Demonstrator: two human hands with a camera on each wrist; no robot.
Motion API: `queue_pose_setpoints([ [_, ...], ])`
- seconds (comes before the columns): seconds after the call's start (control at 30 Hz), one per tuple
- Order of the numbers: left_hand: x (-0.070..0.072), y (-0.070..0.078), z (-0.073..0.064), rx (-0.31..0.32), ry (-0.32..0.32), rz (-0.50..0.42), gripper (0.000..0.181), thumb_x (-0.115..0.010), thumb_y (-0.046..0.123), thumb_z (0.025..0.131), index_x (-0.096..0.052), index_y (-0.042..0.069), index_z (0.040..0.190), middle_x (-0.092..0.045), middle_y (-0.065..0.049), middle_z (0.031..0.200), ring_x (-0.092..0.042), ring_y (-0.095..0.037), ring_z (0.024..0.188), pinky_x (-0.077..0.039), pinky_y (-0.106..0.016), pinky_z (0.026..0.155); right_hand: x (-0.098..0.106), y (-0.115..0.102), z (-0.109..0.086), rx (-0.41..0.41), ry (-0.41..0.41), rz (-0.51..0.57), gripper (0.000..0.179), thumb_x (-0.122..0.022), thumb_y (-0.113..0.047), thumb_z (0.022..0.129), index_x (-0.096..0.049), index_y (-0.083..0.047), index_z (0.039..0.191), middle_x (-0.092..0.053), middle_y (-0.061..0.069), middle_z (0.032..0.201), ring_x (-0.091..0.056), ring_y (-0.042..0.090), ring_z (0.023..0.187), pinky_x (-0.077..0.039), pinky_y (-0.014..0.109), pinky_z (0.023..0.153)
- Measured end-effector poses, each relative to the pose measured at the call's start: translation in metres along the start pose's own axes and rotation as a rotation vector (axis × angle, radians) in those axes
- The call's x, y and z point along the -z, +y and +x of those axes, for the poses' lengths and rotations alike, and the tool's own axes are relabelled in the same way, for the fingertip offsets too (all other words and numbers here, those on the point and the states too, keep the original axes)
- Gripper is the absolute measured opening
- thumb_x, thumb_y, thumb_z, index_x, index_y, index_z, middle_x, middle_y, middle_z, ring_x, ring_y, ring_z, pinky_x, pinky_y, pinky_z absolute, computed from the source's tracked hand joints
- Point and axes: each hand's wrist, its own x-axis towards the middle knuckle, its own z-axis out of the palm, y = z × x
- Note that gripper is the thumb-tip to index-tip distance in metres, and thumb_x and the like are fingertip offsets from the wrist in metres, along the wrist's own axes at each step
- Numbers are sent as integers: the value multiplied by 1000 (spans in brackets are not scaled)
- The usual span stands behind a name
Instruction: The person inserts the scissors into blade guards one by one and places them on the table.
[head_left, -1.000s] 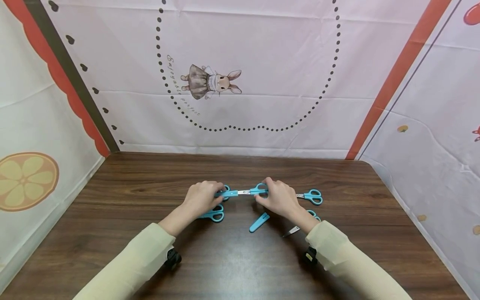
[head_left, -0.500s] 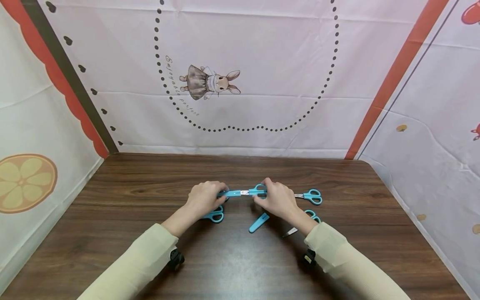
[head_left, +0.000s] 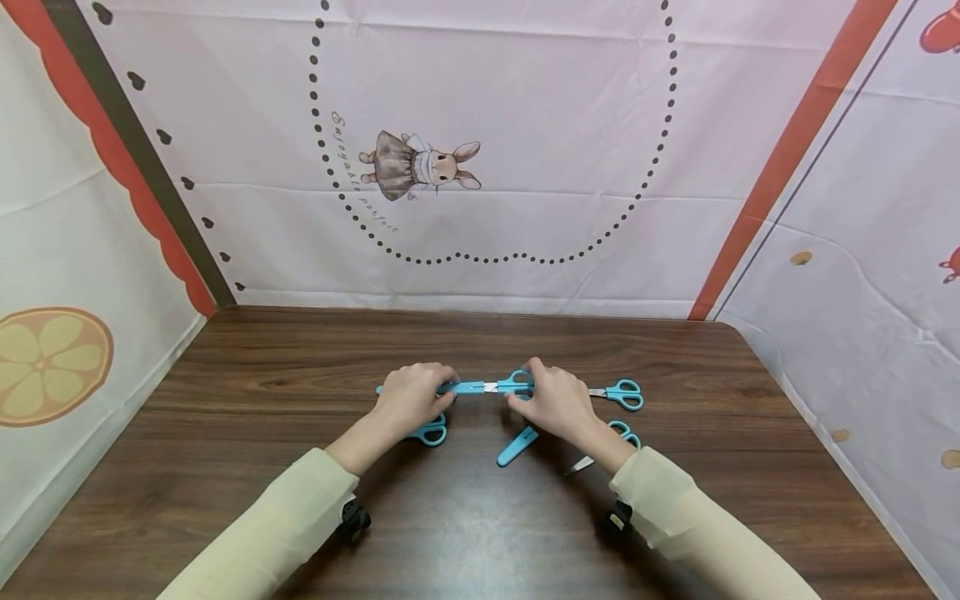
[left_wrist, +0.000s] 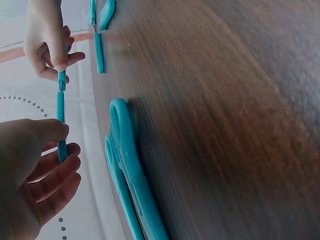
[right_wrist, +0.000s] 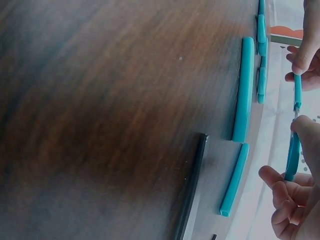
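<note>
Scissors with light blue handles (head_left: 507, 387) are held level above the table, in the middle of the head view. My right hand (head_left: 553, 398) grips them by the handles, thumb and fingers at the finger loops. From the left, my left hand (head_left: 408, 396) pinches a blue blade cover (head_left: 470, 387) between thumb and fingers; the left wrist view shows its other fingers loosely bent. The cover is over most of the blades, and a short strip of metal shows between cover and handles. Below the left hand lie covered scissors (left_wrist: 145, 200), partly hidden by it in the head view.
Bare-bladed scissors (head_left: 617, 392) lie right of the right hand, and another bare-bladed pair (head_left: 581, 464) lies partly under the right forearm. A loose cover (head_left: 517, 447) lies in front; a second loose cover (right_wrist: 234, 181) shows in the right wrist view. Patterned cloth (head_left: 525, 167) surrounds the table.
The blade cover has slid further right over the blades, with the left hand shifting slightly right. The exposed metal strip has shortened. My right hand has barely moved.
</note>
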Motion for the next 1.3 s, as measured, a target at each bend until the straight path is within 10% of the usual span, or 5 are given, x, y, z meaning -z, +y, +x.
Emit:
queue_pose_setpoints([
  [1.3,-1,2,-2,-16,79,-160,13,-74,20,78,-71,18,91,-66,7,83,-52,-2,57,-37,-16,46,1,-3,-6,-21,95,87,45,-66,-40,78,-59,-11,111,-48,-8,56,-37,8,41,-29,24,36],
])
